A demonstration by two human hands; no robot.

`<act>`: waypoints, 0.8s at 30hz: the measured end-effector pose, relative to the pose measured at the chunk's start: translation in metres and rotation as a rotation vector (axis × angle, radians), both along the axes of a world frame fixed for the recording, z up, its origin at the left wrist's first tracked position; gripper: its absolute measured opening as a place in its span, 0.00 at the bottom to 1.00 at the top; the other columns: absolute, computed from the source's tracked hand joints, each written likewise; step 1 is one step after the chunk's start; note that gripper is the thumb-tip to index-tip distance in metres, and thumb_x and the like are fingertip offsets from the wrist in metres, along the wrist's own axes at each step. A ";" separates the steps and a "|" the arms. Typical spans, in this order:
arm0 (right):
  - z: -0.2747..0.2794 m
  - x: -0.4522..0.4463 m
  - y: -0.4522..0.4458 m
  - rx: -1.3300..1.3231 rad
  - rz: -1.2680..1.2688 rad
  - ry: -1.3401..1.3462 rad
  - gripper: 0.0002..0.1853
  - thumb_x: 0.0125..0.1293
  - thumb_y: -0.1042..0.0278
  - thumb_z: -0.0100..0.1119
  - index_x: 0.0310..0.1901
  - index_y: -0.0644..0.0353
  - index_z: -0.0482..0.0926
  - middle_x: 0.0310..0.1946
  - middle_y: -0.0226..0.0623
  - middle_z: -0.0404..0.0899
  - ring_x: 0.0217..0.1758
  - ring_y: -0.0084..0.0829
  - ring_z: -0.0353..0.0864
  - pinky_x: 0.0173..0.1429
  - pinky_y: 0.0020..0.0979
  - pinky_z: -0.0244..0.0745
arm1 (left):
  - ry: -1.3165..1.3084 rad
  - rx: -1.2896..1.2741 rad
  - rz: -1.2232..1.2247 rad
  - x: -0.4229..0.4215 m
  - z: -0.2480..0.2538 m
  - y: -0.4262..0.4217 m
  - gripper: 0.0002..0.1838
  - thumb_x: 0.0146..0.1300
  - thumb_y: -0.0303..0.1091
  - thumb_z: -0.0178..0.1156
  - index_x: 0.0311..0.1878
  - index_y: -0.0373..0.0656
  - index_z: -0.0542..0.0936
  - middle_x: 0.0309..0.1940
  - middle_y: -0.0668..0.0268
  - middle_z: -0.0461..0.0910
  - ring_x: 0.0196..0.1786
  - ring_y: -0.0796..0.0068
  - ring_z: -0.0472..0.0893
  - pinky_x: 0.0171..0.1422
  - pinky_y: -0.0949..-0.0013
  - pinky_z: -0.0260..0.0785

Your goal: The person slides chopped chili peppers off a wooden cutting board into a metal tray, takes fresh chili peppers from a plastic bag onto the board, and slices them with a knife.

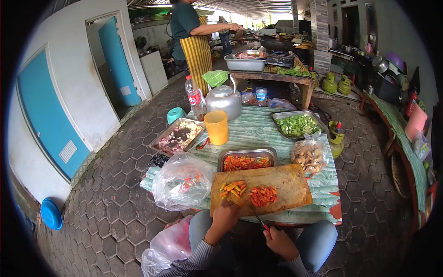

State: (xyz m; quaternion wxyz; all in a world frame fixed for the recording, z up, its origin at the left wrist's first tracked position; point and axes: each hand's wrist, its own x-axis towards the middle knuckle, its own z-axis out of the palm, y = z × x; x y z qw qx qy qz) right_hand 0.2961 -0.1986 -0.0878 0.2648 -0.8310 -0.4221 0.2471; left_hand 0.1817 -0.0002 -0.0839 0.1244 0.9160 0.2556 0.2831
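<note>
My right hand (280,242) is closed around the red handle of a knife (259,218), whose blade points up over the near edge of the wooden cutting board (293,182). My left hand (225,216) rests at the board's near left edge with its fingers curled together; whatever they hold, if anything, is hidden. Just beyond those fingers lie yellow-orange chilies (234,188). To their right is a pile of cut red-orange chilies (263,196). Behind the board, a metal tray (275,157) holds many more chilies (246,162).
Around the board stand a plastic bag (177,184), a yellow cup (216,128), a kettle (224,102), a bottle (193,97), a tray of chopped greens (301,125), a tray of onions and garlic (177,136) and a bag of mushroom-like pieces (308,154). A person (189,32) cooks at a wok behind.
</note>
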 end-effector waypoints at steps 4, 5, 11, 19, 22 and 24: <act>0.003 0.000 0.000 -0.002 -0.024 0.017 0.18 0.70 0.51 0.48 0.36 0.61 0.71 0.24 0.58 0.78 0.32 0.61 0.79 0.37 0.57 0.73 | -0.002 -0.023 -0.054 0.000 0.004 0.004 0.08 0.57 0.35 0.61 0.25 0.44 0.81 0.26 0.65 0.78 0.38 0.62 0.78 0.35 0.60 0.74; 0.001 0.000 0.000 -0.008 -0.018 0.018 0.18 0.70 0.51 0.48 0.36 0.61 0.71 0.24 0.58 0.78 0.32 0.61 0.79 0.37 0.57 0.73 | -0.005 -0.028 -0.047 0.001 0.004 0.004 0.08 0.57 0.35 0.61 0.25 0.44 0.81 0.27 0.65 0.78 0.37 0.62 0.78 0.36 0.60 0.74; -0.019 0.000 -0.003 0.069 -0.005 -0.035 0.19 0.70 0.50 0.47 0.36 0.61 0.71 0.24 0.58 0.78 0.32 0.61 0.79 0.38 0.57 0.73 | -0.001 -0.011 -0.062 0.003 0.000 0.004 0.05 0.54 0.33 0.61 0.25 0.44 0.80 0.26 0.64 0.78 0.38 0.60 0.78 0.37 0.59 0.73; -0.004 0.005 -0.006 0.074 -0.037 0.038 0.17 0.69 0.54 0.48 0.43 0.62 0.69 0.23 0.60 0.77 0.30 0.61 0.78 0.36 0.58 0.72 | -0.073 -0.034 -0.135 0.008 -0.010 0.007 0.05 0.54 0.33 0.61 0.26 0.44 0.80 0.26 0.63 0.79 0.36 0.59 0.77 0.38 0.59 0.72; 0.001 -0.001 -0.010 0.102 -0.059 0.013 0.17 0.70 0.52 0.46 0.46 0.60 0.65 0.22 0.60 0.77 0.29 0.63 0.78 0.36 0.58 0.74 | -0.068 -0.047 -0.141 0.006 -0.014 0.003 0.05 0.54 0.33 0.61 0.26 0.44 0.80 0.27 0.63 0.79 0.36 0.59 0.77 0.38 0.59 0.72; -0.001 -0.001 -0.009 0.165 -0.068 -0.057 0.17 0.70 0.53 0.46 0.45 0.60 0.65 0.22 0.59 0.77 0.28 0.62 0.78 0.33 0.58 0.73 | -0.054 -0.044 -0.129 0.007 -0.012 0.002 0.05 0.55 0.33 0.61 0.26 0.44 0.79 0.27 0.63 0.79 0.36 0.59 0.77 0.39 0.60 0.72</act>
